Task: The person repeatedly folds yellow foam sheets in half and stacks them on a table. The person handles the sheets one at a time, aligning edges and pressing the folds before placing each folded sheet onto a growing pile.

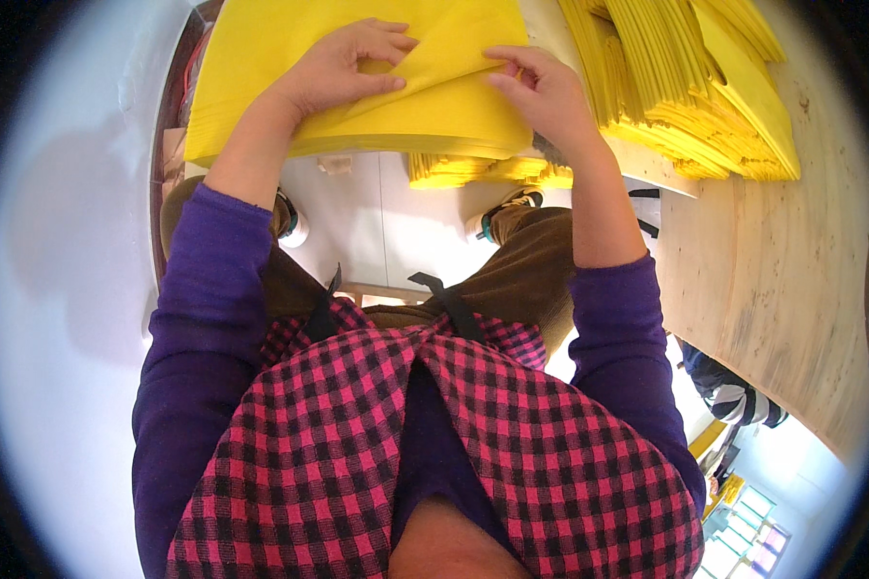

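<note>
A thick stack of yellow cloth sheets (261, 116), which looks like felt or non-woven fabric, lies in front of me. Resting on its top sheet is my left hand (343, 68), with thumb and fingers spread apart and nothing gripped. At the stack's right side, my right hand (546, 92) has its thumb and fingertips closing on a raised fold of the top yellow cloth. A diagonal crease runs between the two hands. The exact contact at the right fingertips is partly hidden.
Folded yellow pieces (666, 68) are heaped on a wooden table (753, 270) to the right. More yellow cloth (444, 172) sits lower, beyond my feet. A white wall (68, 241) rises at left. My knees are under the stack's near edge.
</note>
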A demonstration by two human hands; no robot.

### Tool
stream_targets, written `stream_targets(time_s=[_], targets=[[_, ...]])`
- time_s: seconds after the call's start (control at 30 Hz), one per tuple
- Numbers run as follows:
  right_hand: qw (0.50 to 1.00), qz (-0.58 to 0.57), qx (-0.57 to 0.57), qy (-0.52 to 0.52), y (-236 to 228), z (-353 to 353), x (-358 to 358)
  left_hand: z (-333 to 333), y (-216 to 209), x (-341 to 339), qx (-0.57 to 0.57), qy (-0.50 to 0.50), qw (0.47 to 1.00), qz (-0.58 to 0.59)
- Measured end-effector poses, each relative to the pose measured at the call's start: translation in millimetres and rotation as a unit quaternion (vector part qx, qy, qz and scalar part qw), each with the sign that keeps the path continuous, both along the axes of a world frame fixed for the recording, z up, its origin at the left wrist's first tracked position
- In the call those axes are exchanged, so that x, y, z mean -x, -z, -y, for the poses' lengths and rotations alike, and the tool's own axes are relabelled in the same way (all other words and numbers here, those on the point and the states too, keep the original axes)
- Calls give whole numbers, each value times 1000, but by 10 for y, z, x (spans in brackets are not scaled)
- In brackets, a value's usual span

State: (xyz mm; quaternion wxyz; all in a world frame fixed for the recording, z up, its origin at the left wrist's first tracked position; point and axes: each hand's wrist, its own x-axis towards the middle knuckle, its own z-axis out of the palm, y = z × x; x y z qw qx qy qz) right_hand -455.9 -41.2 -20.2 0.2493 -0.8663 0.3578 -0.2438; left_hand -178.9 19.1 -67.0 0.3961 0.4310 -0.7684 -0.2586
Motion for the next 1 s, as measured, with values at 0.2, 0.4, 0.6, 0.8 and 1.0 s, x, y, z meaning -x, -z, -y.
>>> stream_targets(time_s=[0.2,0.4,0.6,0.8,1.0], targets=[[994,17,-81,68,20,8,495,15,17,2,12,1,1000,12],[988,23,-140,63,79,-89,674,1,-3,7,-7,3,1000,-12],[984,-6,-175,36,80,-90,493,-1,-13,2,-23,8,999,-21],[977,16,-211,27,201,5,440,8,4,12,-18,4,1000,-20],[979,84,-146,114,267,83,571,19,5,-2,-16,8,1000,-11]])
